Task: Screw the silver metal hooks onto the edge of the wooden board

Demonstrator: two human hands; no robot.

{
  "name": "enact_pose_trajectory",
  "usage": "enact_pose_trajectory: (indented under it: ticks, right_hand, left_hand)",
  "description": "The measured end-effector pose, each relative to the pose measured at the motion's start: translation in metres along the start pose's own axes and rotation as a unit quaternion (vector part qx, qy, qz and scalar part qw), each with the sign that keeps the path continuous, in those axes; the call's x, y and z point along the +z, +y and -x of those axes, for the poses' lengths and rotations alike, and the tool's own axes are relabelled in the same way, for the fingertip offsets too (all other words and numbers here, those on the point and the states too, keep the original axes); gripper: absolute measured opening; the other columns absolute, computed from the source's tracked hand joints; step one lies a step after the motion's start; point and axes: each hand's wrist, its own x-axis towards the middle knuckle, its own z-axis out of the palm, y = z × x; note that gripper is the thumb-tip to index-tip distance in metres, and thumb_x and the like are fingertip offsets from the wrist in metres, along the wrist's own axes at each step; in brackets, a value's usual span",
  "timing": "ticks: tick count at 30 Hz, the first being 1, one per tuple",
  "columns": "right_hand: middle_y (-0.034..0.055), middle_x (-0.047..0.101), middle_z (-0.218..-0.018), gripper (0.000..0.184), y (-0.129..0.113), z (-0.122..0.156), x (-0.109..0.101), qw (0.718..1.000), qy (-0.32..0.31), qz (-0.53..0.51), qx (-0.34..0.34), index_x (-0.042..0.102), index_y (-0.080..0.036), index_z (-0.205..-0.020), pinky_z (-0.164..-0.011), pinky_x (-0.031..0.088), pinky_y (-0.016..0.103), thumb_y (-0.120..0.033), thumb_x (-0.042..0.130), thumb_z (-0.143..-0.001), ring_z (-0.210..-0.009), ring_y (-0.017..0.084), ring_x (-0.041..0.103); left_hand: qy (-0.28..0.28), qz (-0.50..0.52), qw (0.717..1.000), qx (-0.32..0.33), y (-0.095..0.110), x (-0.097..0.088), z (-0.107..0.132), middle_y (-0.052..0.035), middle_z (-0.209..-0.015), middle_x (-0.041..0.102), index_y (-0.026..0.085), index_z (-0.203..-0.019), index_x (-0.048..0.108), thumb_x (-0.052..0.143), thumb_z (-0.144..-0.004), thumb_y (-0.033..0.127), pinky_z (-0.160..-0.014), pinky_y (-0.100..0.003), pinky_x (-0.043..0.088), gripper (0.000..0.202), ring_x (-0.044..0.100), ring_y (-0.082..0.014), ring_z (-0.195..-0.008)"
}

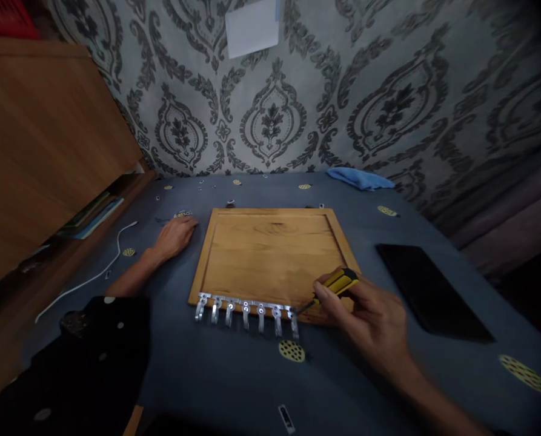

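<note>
My right hand (374, 315) is closed around the yellow and black handle of a screwdriver (340, 281). The screwdriver's shaft slants down to the left, and its tip is at the right end of a silver metal hook rail (238, 301). This rail, with several hooks hanging over the edge, lies along the near side of a framed wooden board (265, 254). Left of the board, my left hand (175, 236) rests on the cloth with its fingers curled together, beside a small clear packet (179, 215). What its fingertips hold, if anything, is hidden.
A black tablet-like slab (434, 293) lies to the right. At the back right is a folded blue cloth (360, 178). A white cable (95, 275) runs along the left side, by a wooden cabinet (47, 133). Patterned wallpaper (272, 121) rises behind the table.
</note>
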Motion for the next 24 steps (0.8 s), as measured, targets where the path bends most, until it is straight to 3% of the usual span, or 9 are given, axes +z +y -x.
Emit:
enact_pose_trajectory:
  ticks: [8,13,16,19,24]
  right_hand:
    - [-0.0013,0.064,-0.058,0.035,0.0,0.0,0.001,1.0,0.004,0.0,-0.001,0.061,-0.022,-0.07,-0.041,0.038,0.024,-0.039,0.055,-0.1,-0.044,0.011,0.057]
    - [-0.0026,0.063,-0.056,0.03,0.0,0.0,-0.001,1.0,-0.002,-0.012,0.006,0.06,-0.022,-0.069,-0.038,0.033,0.025,-0.034,0.06,-0.097,-0.038,0.009,0.048]
    - [-0.0018,0.063,-0.057,0.031,-0.001,-0.001,-0.001,1.0,-0.005,-0.019,0.017,0.06,-0.023,-0.068,-0.039,0.035,0.026,-0.035,0.059,-0.097,-0.041,0.01,0.051]
    - [-0.001,0.064,-0.058,0.032,-0.002,-0.002,-0.001,0.999,-0.01,-0.035,0.028,0.059,-0.023,-0.066,-0.043,0.039,0.025,-0.035,0.06,-0.096,-0.047,0.012,0.058]
    - [-0.0018,0.062,-0.057,0.033,-0.005,-0.002,-0.001,0.999,-0.011,-0.034,0.026,0.056,-0.023,-0.066,-0.042,0.036,0.026,-0.034,0.059,-0.097,-0.044,0.011,0.053]
  left_hand:
    - [0.01,0.025,1.0,0.006,-0.003,-0.015,0.022,-0.0083,-0.116,0.068,0.015,-0.114,0.065,0.058,-0.1,0.033,-0.1,-0.048,0.052,0.024,0.065,-0.0234,-0.11]
    - [0.035,0.038,0.999,-0.015,-0.002,-0.008,0.028,-0.0137,-0.127,0.066,0.015,-0.133,0.056,0.041,-0.1,0.024,-0.106,-0.049,0.049,0.037,0.062,-0.0267,-0.12]
    - [0.027,0.05,0.998,-0.003,0.0,-0.001,0.031,-0.0131,-0.137,0.063,0.017,-0.139,0.052,0.039,-0.096,0.019,-0.111,-0.049,0.046,0.046,0.058,-0.0263,-0.128]
    - [0.021,0.056,0.998,0.011,0.003,0.002,0.035,-0.0112,-0.138,0.063,0.019,-0.136,0.056,0.037,-0.095,0.017,-0.113,-0.048,0.045,0.045,0.056,-0.025,-0.131]
    - [0.019,0.055,0.998,0.021,0.007,-0.001,0.046,-0.0088,-0.13,0.068,0.021,-0.124,0.065,0.037,-0.094,0.015,-0.109,-0.046,0.048,0.041,0.062,-0.0238,-0.123]
